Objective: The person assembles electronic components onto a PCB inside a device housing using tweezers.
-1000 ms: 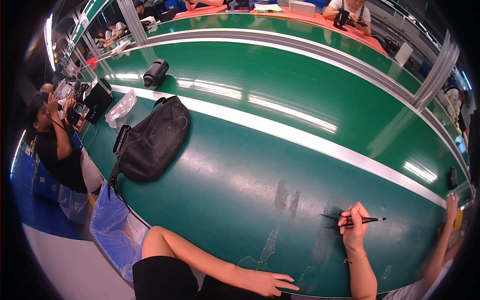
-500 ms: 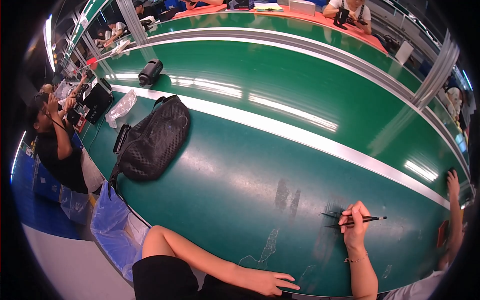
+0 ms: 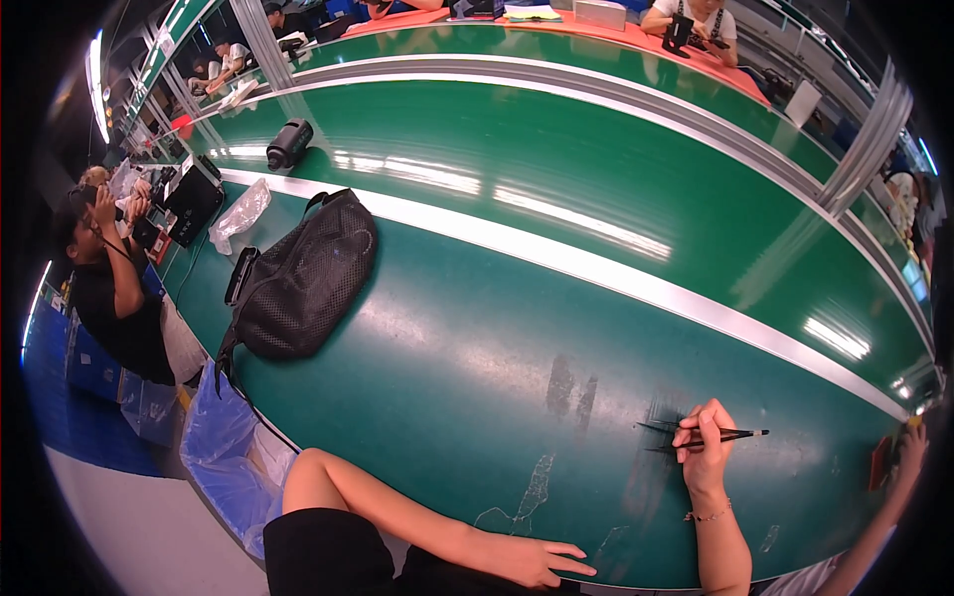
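My right hand (image 3: 704, 444) is closed around black tweezers (image 3: 739, 435), whose thin tips point left over dark scuff marks on the green worktable (image 3: 447, 397). Across the near edge of the table lies my left forearm. My left hand (image 3: 537, 562) rests at that edge with its fingers stretched out and nothing in them. Farther left on the table is a black mesh bag (image 3: 313, 278) with a strap hanging over the edge.
Behind a white rail (image 3: 556, 260) runs a shiny green conveyor belt (image 3: 596, 179) carrying a black cylindrical device (image 3: 289, 144). Clear plastic wrap (image 3: 241, 217) lies beyond the bag. A blue-lined bin (image 3: 224, 447) stands below left. Co-workers sit left, right and across.
The black cylindrical device has shifted slightly left along the belt. At the right, a co-worker's hand has drawn back from the belt toward the near side. My hands stay where they were.
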Demonstrator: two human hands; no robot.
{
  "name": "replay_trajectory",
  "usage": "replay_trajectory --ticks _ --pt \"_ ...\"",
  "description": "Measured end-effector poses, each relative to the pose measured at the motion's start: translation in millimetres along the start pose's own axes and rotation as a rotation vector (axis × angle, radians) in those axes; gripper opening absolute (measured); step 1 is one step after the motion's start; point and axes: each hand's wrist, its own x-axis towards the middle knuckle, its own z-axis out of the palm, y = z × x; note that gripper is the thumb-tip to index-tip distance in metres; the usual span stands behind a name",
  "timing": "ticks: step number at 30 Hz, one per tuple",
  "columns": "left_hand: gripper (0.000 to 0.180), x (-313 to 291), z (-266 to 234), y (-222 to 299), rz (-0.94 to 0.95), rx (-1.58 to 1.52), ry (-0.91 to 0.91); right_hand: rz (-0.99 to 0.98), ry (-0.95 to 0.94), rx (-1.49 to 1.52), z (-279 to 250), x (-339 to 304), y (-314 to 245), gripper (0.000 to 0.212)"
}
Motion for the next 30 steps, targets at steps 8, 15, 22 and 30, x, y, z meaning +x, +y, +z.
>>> replay_trajectory --ticks 8,15,22,30 --pt "0.01 -4 1 1 0.007 -0.005 -0.003 0.005 0.006 -0.019 7 0 -1 0.025" --pt "0.009 -4 1 0 0.013 0.015 0.007 0.001 0.011 -0.034 5 0 0 0.024" --pt "0.009 -4 0 0 0.019 0.029 -0.021 0.001 0.0 -0.028 5 1 0 0.025" --pt "0.007 3 -18 3 -0.033 -0.13 0.204 0.003 0.008 -0.009 6 1 -1 0.024"
